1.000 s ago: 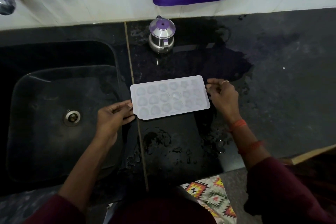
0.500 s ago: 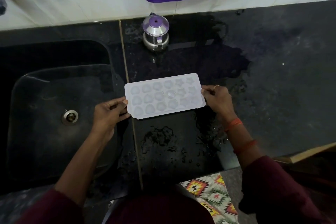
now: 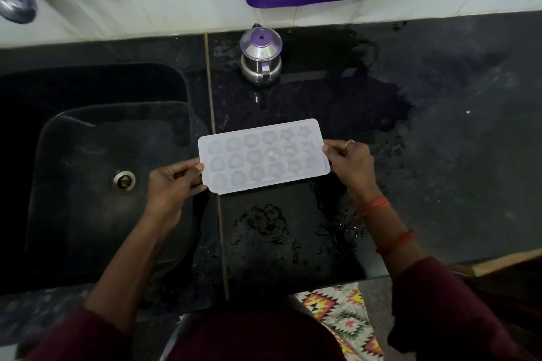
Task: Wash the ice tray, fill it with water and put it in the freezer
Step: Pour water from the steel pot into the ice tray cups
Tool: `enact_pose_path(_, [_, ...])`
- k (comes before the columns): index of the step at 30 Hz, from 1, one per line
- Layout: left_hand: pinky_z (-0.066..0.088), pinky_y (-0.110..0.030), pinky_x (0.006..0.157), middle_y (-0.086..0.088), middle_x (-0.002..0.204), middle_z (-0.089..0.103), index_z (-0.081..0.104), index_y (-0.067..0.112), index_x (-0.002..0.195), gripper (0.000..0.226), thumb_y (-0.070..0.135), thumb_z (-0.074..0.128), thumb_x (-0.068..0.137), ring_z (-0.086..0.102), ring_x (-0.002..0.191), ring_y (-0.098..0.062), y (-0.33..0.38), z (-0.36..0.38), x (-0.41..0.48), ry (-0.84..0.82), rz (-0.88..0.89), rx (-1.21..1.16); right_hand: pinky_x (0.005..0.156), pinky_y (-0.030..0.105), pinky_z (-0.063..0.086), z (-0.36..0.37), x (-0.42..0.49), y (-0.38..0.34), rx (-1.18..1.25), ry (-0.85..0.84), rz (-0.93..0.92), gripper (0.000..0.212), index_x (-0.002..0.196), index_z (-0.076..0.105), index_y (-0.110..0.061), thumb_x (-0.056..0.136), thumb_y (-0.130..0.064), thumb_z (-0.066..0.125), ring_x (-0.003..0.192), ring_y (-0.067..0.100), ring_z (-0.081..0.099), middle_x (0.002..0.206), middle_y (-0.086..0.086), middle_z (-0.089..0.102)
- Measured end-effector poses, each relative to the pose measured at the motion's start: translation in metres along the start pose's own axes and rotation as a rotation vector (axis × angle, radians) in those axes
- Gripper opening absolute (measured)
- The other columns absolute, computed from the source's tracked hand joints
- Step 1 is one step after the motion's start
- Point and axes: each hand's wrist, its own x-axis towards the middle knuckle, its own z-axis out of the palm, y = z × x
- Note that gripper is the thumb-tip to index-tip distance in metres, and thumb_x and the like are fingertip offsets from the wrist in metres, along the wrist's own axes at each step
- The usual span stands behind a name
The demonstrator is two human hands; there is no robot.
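ice tray [image 3: 263, 156] | left hand [image 3: 173, 186] pinches left end | right hand [image 3: 350, 163] pinches right end

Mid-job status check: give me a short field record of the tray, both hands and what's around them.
held item: white ice tray, cavities up, roughly level
position: over the counter edge, beside the sink
left: left hand pinches the tray's left end
right: right hand pinches its right end
water in tray: cannot tell
counter state: wet patches
nearby: steel jug, purple lid, behind the tray, apart
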Motion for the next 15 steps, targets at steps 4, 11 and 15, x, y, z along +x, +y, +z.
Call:
enact_pose_path(4, [0.059,-0.019,0.061,-0.006,0.093,0.075,0.069,0.002,0.116,0.021,0.006,0.065,0.095,0.071,0.082,-0.017,0.002,-0.008,-0.006,0.034,-0.008,-0.030,0.099,0.034,0.054,0.003,0.000,-0.005,0.038,-0.028,-0.011,0.021,0.109,0.078,-0.020,0.093,-0.029,0.069,0.098,0.010,0.070,0.091,-0.012,0.074])
enact_pose_path(11, [0.060,-0.019,0.060,0.006,0.076,0.077,0.070,0.005,0.107,0.013,0.004,0.065,0.095,0.073,0.067,-0.006,-0.002,-0.034,-0.020,0.102,-0.004,-0.092,0.097,0.043,0.056,0.019,-0.002,-0.012,0.113,-0.117,-0.046,0.025,0.105,0.078,-0.026,0.086,-0.040,0.070,0.092,0.008,0.073,0.092,-0.013,0.078])
enact_pose_path(15, [0.061,-0.021,0.061,-0.002,0.090,0.074,0.071,0.005,0.107,0.013,0.005,0.066,0.094,0.073,0.067,-0.007,-0.010,-0.055,-0.032,0.179,-0.007,-0.132,0.093,0.044,0.058,0.033,-0.011,-0.021,0.125,-0.166,-0.064,0.023,0.104,0.078,-0.026,0.086,-0.038,0.071,0.092,0.010,0.074,0.093,-0.010,0.078])
